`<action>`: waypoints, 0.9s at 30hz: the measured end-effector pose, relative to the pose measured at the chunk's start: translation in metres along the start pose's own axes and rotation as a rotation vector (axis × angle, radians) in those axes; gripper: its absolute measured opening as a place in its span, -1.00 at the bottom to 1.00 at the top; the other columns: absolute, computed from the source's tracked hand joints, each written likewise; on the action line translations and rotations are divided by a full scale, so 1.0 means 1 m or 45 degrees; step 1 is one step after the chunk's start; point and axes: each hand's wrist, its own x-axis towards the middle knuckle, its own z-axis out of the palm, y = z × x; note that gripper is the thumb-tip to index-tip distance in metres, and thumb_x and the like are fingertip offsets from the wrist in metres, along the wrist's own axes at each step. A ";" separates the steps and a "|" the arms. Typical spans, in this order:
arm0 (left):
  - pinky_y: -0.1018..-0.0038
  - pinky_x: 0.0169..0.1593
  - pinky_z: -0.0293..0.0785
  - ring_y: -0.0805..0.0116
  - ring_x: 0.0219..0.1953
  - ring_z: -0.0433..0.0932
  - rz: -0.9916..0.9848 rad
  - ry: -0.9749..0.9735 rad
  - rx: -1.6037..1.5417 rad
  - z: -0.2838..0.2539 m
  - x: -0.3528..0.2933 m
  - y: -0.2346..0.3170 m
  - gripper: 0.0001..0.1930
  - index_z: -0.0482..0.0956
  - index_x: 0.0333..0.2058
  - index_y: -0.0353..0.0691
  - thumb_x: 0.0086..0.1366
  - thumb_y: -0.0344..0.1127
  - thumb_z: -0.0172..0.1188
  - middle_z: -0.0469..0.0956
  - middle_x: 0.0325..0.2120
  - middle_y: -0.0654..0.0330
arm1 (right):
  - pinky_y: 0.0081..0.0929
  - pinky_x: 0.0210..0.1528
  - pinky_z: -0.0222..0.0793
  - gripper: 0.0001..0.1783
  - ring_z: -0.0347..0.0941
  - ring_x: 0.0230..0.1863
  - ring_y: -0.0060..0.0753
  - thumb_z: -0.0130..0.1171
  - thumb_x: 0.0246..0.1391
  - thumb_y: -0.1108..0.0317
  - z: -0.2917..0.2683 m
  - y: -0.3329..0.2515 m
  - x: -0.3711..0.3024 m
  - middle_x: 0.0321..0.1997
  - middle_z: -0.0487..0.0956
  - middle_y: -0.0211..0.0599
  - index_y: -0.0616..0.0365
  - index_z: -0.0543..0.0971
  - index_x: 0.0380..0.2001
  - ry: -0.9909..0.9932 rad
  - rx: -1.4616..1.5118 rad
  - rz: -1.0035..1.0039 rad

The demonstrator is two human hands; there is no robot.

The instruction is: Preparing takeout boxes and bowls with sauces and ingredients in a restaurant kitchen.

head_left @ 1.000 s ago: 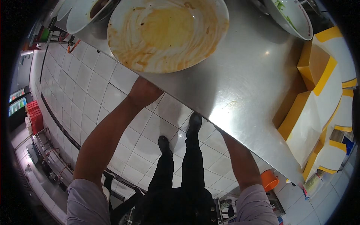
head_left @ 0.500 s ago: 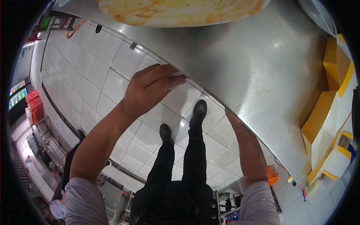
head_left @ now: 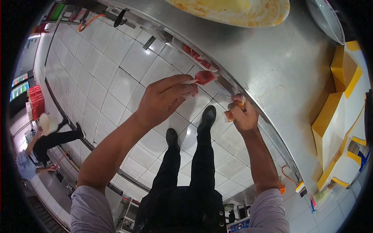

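A: What is the left hand [head_left: 163, 101] doing?

B: Its thumb and forefinger pinch a small red packet [head_left: 204, 77] by a pale tab at one end. The packet sticks out past the fingertips toward the edge of the steel counter [head_left: 272, 66], just under its rim. The other fingers are curled loosely below the thumb.

A: And the right hand [head_left: 243, 116]?

B: It is closed into a fist around a small orange packet [head_left: 229, 115], which pokes out on the thumb side. Another bit of orange shows at the top of the fist, right against the counter edge. I cannot tell whether that is the same piece.

A: How close are the two hands?

B: Near each other, not touching. The red packet lies just beyond the left fingertips, up and to the left of the right knuckles.

A: What lies past the fingers?

B: More red packets [head_left: 196, 57] sit in a row under the counter rim, beyond the left fingertips. On the counter, well beyond both hands, a big plate [head_left: 248, 13] smeared with yellow sauce. Yellow boxes [head_left: 330, 120] stand well off to the right of the right hand.
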 end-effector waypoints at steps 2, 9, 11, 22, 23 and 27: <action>0.38 -0.11 0.76 0.13 -0.13 0.76 -0.065 0.007 -0.043 0.002 -0.007 0.008 -0.73 0.65 -0.15 -0.29 0.17 -0.52 0.45 0.67 -0.03 0.07 | -0.37 -0.07 0.58 -0.83 0.61 -0.15 -0.23 0.37 0.04 0.49 -0.004 0.020 -0.005 -0.15 0.60 -0.10 0.32 0.62 -0.29 0.017 -0.113 -0.153; 0.35 0.09 0.72 0.09 0.03 0.72 -0.283 -0.100 -0.190 0.009 -0.058 0.033 -0.70 0.66 -0.08 -0.35 0.20 -0.64 0.37 0.62 0.04 -0.04 | -0.35 -0.03 0.54 -0.79 0.57 -0.06 -0.27 0.39 0.03 0.59 0.012 -0.015 -0.027 -0.11 0.57 -0.10 0.21 0.59 -0.26 0.315 -0.234 -1.027; 0.35 0.10 0.70 0.08 0.04 0.72 -0.351 -0.138 -0.176 0.011 -0.070 0.047 -0.69 0.66 -0.07 -0.33 0.19 -0.65 0.37 0.62 0.04 -0.05 | -0.32 0.03 0.49 -0.75 0.51 0.00 -0.25 0.38 -0.04 0.64 0.028 -0.033 -0.052 -0.06 0.52 -0.11 0.14 0.54 -0.34 0.260 0.118 -0.869; 0.39 0.06 0.64 0.17 -0.01 0.72 -0.664 0.063 -0.572 0.012 -0.094 0.188 -0.79 0.67 -0.07 -0.32 0.35 -0.63 0.23 0.67 -0.05 -0.02 | -0.37 -0.06 0.34 -0.63 0.41 -0.12 -0.31 0.07 0.03 0.86 -0.043 -0.192 -0.176 -0.14 0.46 -0.18 0.05 0.34 -0.41 0.554 1.297 -0.080; 0.39 0.06 0.64 0.17 -0.01 0.72 -0.608 0.034 -0.600 0.006 -0.093 0.204 -0.79 0.67 -0.07 -0.32 0.35 -0.63 0.23 0.67 -0.05 -0.02 | -0.37 -0.06 0.34 -0.63 0.41 -0.12 -0.31 0.07 0.03 0.86 -0.063 -0.207 -0.183 -0.14 0.46 -0.18 0.05 0.34 -0.41 0.611 1.282 -0.118; 0.31 0.00 0.63 0.00 -0.02 0.72 -0.691 0.058 -0.458 -0.021 -0.085 0.255 -0.87 0.71 -0.15 -0.30 0.37 -0.44 0.31 0.66 -0.04 -0.10 | -0.42 -0.12 0.33 -0.64 0.40 -0.16 -0.37 0.05 -0.02 0.85 -0.148 -0.234 -0.179 -0.23 0.44 -0.27 0.07 0.34 -0.41 0.878 1.054 -0.371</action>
